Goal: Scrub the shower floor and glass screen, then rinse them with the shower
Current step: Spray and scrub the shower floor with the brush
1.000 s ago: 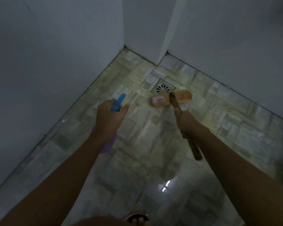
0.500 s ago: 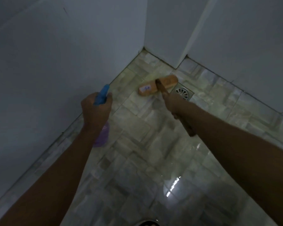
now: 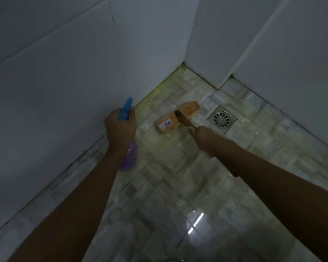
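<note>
My right hand point(image 3: 204, 138) grips the wooden handle of a scrub brush point(image 3: 178, 116). Its orange-brown head, with a small label, lies flat on the wet tiled shower floor point(image 3: 178, 186) just left of the drain. My left hand point(image 3: 120, 129) holds a spray bottle point(image 3: 129, 156) with a blue nozzle and purple body, upright, close to the left wall. The lower part of the brush handle is hidden behind my right forearm.
A round metal drain point(image 3: 221, 119) in a square frame sits right of the brush head. White walls point(image 3: 64, 82) close in on the left and back, with a vertical corner strip point(image 3: 254, 38) at the right. A light glare point(image 3: 195, 223) shines on the wet floor.
The brush head has slid left from beside the drain toward the left wall corner. My left hand with the spray bottle stays raised near the wall; the view has shifted left.
</note>
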`<state>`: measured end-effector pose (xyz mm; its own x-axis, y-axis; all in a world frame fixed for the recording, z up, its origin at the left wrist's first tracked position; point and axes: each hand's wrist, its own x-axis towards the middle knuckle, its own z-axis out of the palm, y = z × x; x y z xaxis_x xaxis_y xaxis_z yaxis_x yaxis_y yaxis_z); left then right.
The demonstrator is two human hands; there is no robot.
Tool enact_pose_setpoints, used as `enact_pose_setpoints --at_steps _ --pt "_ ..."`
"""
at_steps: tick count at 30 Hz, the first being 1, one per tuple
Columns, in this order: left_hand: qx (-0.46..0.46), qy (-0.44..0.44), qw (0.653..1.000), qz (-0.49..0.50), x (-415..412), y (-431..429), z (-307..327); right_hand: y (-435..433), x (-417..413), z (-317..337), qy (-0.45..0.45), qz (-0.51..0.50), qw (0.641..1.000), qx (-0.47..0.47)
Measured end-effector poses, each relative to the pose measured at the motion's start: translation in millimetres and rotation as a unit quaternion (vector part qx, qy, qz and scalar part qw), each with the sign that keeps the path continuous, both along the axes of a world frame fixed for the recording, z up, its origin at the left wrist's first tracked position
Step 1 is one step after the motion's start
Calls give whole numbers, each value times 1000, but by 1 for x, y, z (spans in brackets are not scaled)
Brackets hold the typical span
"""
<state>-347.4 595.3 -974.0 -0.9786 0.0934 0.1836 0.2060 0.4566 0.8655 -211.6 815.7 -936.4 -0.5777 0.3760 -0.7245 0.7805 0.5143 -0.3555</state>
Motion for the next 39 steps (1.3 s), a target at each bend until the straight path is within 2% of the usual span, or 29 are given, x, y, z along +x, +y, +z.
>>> enact_pose_setpoints --at_steps 5,9,12,15,19,21,27,33,39 --pt "-28 23 999 -20 8 2 1 29 -76 -7 67 -101 993 5" --pt "-38 34 998 -48 15 8 1 15 -110 -7 90 -104 990 -21" --pt "-57 49 993 -89 18 11 1 13 -72 -15 62 -81 994 -24" --pt "-69 57 987 -135 28 22 4 40 -10 -18 53 -129 990 -13" --pt "2 -6 989 -147 51 64 11 80 67 -16 25 -218 975 18" --pt "-2 -2 984 -176 66 98 17 88 95 -14 13 -234 971 38" --pt "9 -16 954 -298 130 182 17 107 174 -2 6 -352 936 26" --pt "-3 5 915 -403 176 216 15 114 248 2 -22 -429 903 8" --pt "-36 31 894 -445 211 245 17 105 304 8 1 -486 874 -15"
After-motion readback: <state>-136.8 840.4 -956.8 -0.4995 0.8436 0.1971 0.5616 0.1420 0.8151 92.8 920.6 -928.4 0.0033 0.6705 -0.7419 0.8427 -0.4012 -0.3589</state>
